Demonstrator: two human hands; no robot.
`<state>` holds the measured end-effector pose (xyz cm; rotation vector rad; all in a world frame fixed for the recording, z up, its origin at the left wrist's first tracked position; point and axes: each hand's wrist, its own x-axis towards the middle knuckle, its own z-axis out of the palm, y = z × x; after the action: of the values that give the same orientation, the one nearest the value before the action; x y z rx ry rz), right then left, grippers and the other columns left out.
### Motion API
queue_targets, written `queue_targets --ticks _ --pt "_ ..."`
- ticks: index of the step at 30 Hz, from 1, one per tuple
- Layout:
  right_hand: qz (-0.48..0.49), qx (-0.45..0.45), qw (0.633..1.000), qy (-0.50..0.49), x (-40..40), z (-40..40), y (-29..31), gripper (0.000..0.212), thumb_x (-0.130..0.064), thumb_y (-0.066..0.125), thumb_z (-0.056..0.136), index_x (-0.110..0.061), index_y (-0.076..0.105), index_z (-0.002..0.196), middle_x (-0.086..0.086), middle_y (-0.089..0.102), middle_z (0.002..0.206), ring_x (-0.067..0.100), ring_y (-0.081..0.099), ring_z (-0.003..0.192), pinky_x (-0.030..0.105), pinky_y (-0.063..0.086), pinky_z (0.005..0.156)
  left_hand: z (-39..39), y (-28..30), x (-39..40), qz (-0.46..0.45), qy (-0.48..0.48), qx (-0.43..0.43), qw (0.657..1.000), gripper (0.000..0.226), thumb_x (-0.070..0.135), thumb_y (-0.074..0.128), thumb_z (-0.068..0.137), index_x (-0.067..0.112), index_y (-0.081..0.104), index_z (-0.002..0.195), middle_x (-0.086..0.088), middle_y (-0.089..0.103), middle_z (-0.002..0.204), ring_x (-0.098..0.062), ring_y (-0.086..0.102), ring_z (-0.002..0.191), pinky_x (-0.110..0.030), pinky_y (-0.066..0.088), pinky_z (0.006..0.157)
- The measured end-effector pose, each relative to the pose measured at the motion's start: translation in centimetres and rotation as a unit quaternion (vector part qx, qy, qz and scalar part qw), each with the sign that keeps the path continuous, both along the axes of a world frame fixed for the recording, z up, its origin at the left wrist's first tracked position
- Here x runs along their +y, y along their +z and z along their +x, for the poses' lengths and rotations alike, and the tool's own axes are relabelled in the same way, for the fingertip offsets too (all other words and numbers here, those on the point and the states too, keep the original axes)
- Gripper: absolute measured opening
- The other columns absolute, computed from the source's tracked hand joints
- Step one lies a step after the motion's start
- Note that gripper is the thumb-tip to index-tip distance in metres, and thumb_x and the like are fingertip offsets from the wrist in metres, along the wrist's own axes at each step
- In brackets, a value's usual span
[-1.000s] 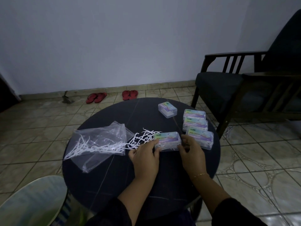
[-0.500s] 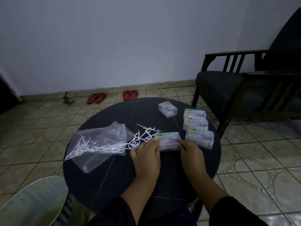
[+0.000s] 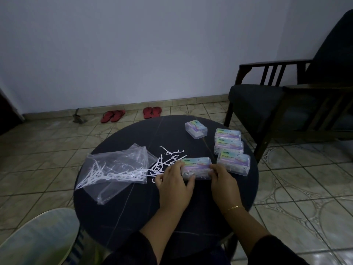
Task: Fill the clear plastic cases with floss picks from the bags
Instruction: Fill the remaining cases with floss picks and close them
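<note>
A: Logging left to right. What is at the far left of the round dark table (image 3: 133,217)?

B: I note clear plastic bags (image 3: 116,167) lying flat and overlapping. White floss picks (image 3: 99,174) show inside the top bag. Just right of the bag mouth, a loose pile of picks (image 3: 168,157) lies on the bare tabletop.

A: Left hand?

B: My view has the left hand (image 3: 174,183) at the table's centre, fingers curled round the left end of a clear case (image 3: 196,167) with a pastel label. The little-finger side touches the loose pile.

A: Right hand?

B: The right hand (image 3: 224,181) grips the right end of the same case, fingers bent over its front edge. A thin gold bracelet (image 3: 234,208) sits on that wrist. The case lies between both hands, on or just above the table; I cannot tell which. White shapes show through its wall.

A: Further right?

B: Three labelled cases in a row (image 3: 229,146), close together, the nearest just beside the held case. One more case (image 3: 196,129) stands apart toward the far edge.

A: Surroundings?

B: Two pairs of red sandals (image 3: 131,114) by the wall, a dark armchair (image 3: 286,104) at right on the tiled floor.
</note>
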<state>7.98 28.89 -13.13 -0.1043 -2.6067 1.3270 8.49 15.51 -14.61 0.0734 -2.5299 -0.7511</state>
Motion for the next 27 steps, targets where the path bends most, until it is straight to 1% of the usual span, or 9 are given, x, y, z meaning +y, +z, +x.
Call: queue_targets --ticks 3,6,9,13,17,19,23,25,27 --pt "0.000 -0.003 1.000 -0.004 0.0 0.1 0.0 0.024 -0.013 0.044 0.099 -0.014 0.056 0.119 0.009 0.062 0.115 0.018 0.057 0.104 0.020 0.040 0.082 -0.1 0.1 0.0 0.008 0.010 -0.035 0.999 0.061 0.050 0.056 0.085 0.025 0.036 0.137 0.012 0.050 0.130 -0.006 0.040 0.125 -0.026 0.010 0.097" --pt "-0.009 0.000 1.000 -0.005 0.1 0.1 0.1 0.024 -0.012 0.043 0.099 -0.013 0.056 0.119 0.008 0.061 0.116 0.014 0.055 0.102 0.018 0.037 0.081 -0.1 0.2 0.1 0.001 0.015 -0.054 0.998 0.068 0.053 0.054 0.085 0.024 0.031 0.142 0.009 0.048 0.134 -0.007 0.035 0.130 -0.030 0.009 0.102" --pt "-0.020 0.012 1.000 0.001 0.4 0.2 0.1 0.022 -0.013 0.044 0.099 -0.013 0.057 0.117 0.009 0.061 0.115 0.007 0.047 0.092 0.018 0.036 0.081 -0.2 0.2 0.0 -0.015 -0.009 -0.051 0.999 0.063 0.051 0.053 0.088 0.030 0.031 0.143 0.014 0.046 0.136 -0.007 0.033 0.130 -0.032 0.010 0.101" --pt "-0.055 0.026 0.998 -0.011 0.7 0.3 0.0 0.026 -0.015 0.054 0.094 -0.013 0.057 0.120 0.004 0.064 0.115 0.003 0.049 0.094 0.016 0.035 0.083 -0.4 -0.1 -0.4 -0.006 -0.038 -0.040 0.998 0.051 0.044 0.055 0.090 0.033 0.041 0.138 0.015 0.050 0.134 -0.007 0.038 0.127 -0.029 0.013 0.097" --pt "-0.084 0.014 0.996 -0.016 1.0 0.1 0.2 0.027 -0.014 0.060 0.091 -0.015 0.061 0.117 0.000 0.065 0.110 0.003 0.052 0.093 0.013 0.036 0.081 -0.4 -0.2 -0.6 0.013 -0.038 -0.067 0.997 0.052 0.042 0.053 0.092 0.033 0.038 0.141 0.010 0.047 0.138 -0.008 0.037 0.130 -0.033 0.012 0.108" --pt "-0.081 0.015 0.997 -0.013 1.1 0.1 0.3 0.025 -0.014 0.061 0.090 -0.015 0.063 0.115 -0.001 0.064 0.108 0.004 0.053 0.095 0.008 0.034 0.077 -0.5 -0.2 -0.7 0.016 -0.035 -0.077 0.996 0.052 0.042 0.053 0.093 0.033 0.037 0.141 0.009 0.047 0.139 -0.009 0.037 0.130 -0.035 0.012 0.110" --pt "-0.048 0.014 0.999 -0.003 1.1 0.2 0.4 0.026 -0.014 0.058 0.092 -0.014 0.063 0.118 0.000 0.062 0.119 0.005 0.051 0.102 0.013 0.032 0.089 -0.4 0.0 -0.3 0.012 -0.020 -0.081 0.996 0.049 0.040 0.053 0.093 0.034 0.038 0.140 0.009 0.049 0.137 -0.008 0.040 0.128 -0.034 0.013 0.109" --pt "-0.025 0.019 1.000 0.003 1.1 0.2 0.3 0.026 -0.014 0.056 0.093 -0.015 0.063 0.119 0.001 0.061 0.122 0.011 0.054 0.111 0.014 0.032 0.091 -0.3 0.0 -0.2 -0.005 -0.014 -0.076 0.997 0.048 0.039 0.052 0.094 0.033 0.039 0.139 0.011 0.049 0.138 -0.008 0.039 0.129 -0.034 0.013 0.108" --pt "-0.001 0.029 1.000 0.012 1.1 0.1 0.1 0.025 -0.014 0.055 0.094 -0.014 0.064 0.117 0.002 0.063 0.120 0.013 0.055 0.111 0.013 0.032 0.089 -0.2 0.0 -0.1 -0.020 -0.016 -0.068 0.997 0.044 0.038 0.051 0.095 0.034 0.041 0.137 0.014 0.047 0.139 -0.007 0.038 0.129 -0.033 0.012 0.105"
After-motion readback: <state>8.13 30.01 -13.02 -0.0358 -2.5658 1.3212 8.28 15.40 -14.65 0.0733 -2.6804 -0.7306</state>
